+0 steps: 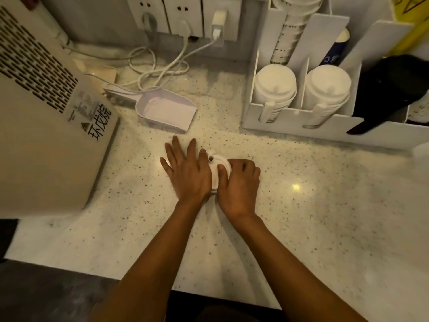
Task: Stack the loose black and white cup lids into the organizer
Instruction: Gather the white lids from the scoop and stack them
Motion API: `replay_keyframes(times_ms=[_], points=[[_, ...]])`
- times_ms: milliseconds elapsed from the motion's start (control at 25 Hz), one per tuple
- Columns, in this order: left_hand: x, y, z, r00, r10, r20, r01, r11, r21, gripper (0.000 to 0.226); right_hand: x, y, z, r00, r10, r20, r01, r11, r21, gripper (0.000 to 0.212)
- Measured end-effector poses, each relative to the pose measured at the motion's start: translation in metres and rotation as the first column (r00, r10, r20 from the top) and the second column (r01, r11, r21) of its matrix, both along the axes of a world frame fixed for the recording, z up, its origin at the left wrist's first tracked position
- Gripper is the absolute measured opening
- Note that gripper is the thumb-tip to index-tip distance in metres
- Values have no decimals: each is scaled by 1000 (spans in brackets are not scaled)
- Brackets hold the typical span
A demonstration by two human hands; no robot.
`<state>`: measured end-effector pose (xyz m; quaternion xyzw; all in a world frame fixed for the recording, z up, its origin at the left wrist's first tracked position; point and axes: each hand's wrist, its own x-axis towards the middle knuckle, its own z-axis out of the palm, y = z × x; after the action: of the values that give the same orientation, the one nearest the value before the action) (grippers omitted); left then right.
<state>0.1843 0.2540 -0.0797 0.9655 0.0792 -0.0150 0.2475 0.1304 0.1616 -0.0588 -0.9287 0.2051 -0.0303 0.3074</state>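
Head view: left hand (185, 168) flat and right hand (239, 180) curled on white lid (217, 162), scoop (166, 110) beyond.

Left hand (185, 173) flat, right hand (239, 180) curled (wrists close)

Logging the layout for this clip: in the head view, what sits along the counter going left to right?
Beige appliance → white scoop → left hand → white lid → right hand → white organizer → black lids.
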Motion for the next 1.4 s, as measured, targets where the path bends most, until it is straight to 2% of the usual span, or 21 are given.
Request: replay_keyframes(times_ms=[80, 160, 240, 280, 360, 440, 600, 720, 880, 1080, 1240, 1320, 1400], points=[[-5, 1, 2, 998, 45, 54, -42, 997, -63, 67, 1, 1, 14, 997, -73, 3, 70, 957, 282, 31], [-15, -2, 10, 994, 90, 62, -79, 984, -162, 63, -1, 2, 31, 988, -137, -64, 149, 818, 556, 27], [-30, -10, 23, 992, 123, -16, -121, 933, -340, 55, -7, -2, 44, 983, -135, -121, 181, 729, 660, 35], [-36, -13, 34, 984, 156, -85, -178, 879, -443, 51, -14, -5, 49, 986, -111, -127, 168, 708, 686, 38], [-44, -15, 58, 938, 211, -276, -336, 753, -566, 40, -31, -14, 59, 990, -62, -128, 136, 677, 724, 40], [-50, -15, 80, 918, 140, -371, -343, 748, -568, 35, -49, -25, 68, 988, -22, -151, 131, 629, 766, 35], [-70, -27, 121, 924, -10, -382, -224, 796, -563, 36, -78, -46, 94, 978, 71, -197, 122, 572, 811, 18], [-84, -41, 138, 936, -32, -351, -173, 825, -537, 37, -97, -61, 113, 981, 83, -177, 96, 586, 804, 13], [-99, -67, 150, 945, -37, -324, -157, 819, -552, 36, -114, -84, 133, 986, 29, -165, 112, 617, 779, 15], [-103, -97, 170, 966, 49, -255, -190, 803, -564, 38, -133, -116, 146, 985, 66, -157, 93, 562, 822, 39], [-110, -122, 178, 971, 54, -235, -182, 803, -567, 41, -143, -146, 147, 985, 109, -134, 54, 543, 838, 38], [-112, -132, 177, 955, 73, -287, -239, 764, -600, 50, -144, -156, 147, 988, 105, -114, 39, 543, 839, 35], [-111, -138, 179, 894, 64, -444, -381, 630, -676, 63, -143, -165, 147, 993, 59, -98, 54, 513, 857, 33]])
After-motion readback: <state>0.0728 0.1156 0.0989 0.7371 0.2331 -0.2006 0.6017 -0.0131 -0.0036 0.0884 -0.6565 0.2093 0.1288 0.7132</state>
